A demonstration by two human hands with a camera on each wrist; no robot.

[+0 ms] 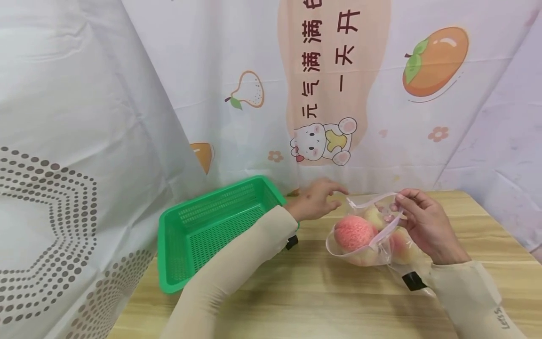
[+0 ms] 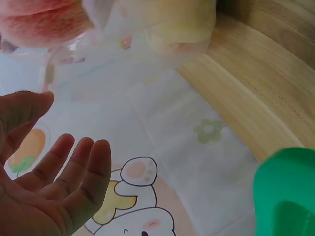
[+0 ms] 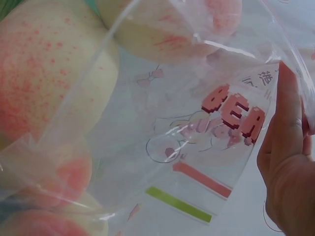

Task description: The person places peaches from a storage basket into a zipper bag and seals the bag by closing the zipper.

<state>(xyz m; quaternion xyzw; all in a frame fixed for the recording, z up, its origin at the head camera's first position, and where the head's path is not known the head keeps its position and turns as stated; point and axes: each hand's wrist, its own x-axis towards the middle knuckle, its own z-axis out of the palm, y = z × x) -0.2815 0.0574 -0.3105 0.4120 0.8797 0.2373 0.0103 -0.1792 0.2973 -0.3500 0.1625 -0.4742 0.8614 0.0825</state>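
A clear zip bag (image 1: 383, 259) with a pale pink band along its mouth stands open on the table's right half. Inside it are several peaches, among them a deep pink one (image 1: 354, 233) at the mouth and a yellowish one (image 1: 400, 247) lower down; printed lettering shows in the right wrist view. My right hand (image 1: 429, 226) pinches the bag's upper right edge between thumb and fingers. To the left of the mouth, my left hand (image 1: 315, 200) reaches over with fingers spread. Nothing lies between its thumb and fingers (image 2: 96, 172), which are apart from the bag.
A green plastic basket (image 1: 163, 254) with perforated sides stands on the left of the wooden table (image 1: 322, 301), partly behind the left forearm. A printed cloth (image 1: 254, 127) hangs behind the table, and white cloth (image 1: 55, 117) hangs at the left.
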